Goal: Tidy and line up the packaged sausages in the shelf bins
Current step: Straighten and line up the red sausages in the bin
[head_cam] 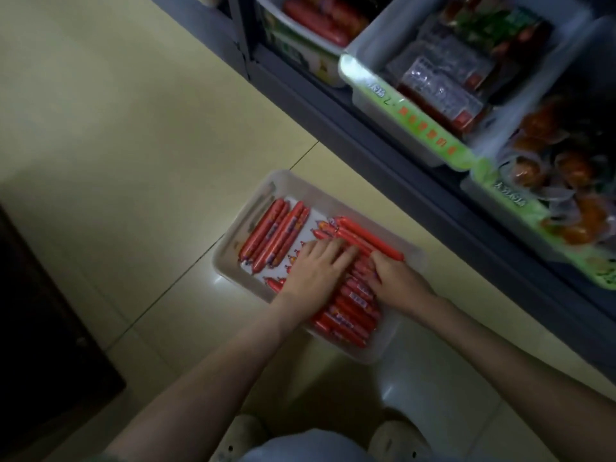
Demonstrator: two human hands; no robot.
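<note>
A pale plastic bin [248, 213] sits on the floor tiles, holding several red packaged sausages. One group [273, 233] lies lined up at the bin's far left. Another row [350, 315] fills the near right side, and a few long ones [370, 236] lie along the far right edge. My left hand [315, 270] lies flat on the middle sausages with its fingers straight. My right hand [395, 278] rests on the right row with fingers bent down onto the sausages; whether it grips one cannot be told.
A dark shelf unit [366, 135] runs along the upper right with clear bins: red sausages [320, 21], dark vacuum packs [443, 78], orange packets [560, 168]. A dark cabinet [40, 315] stands at the left. My shoes [243, 435] show at the bottom.
</note>
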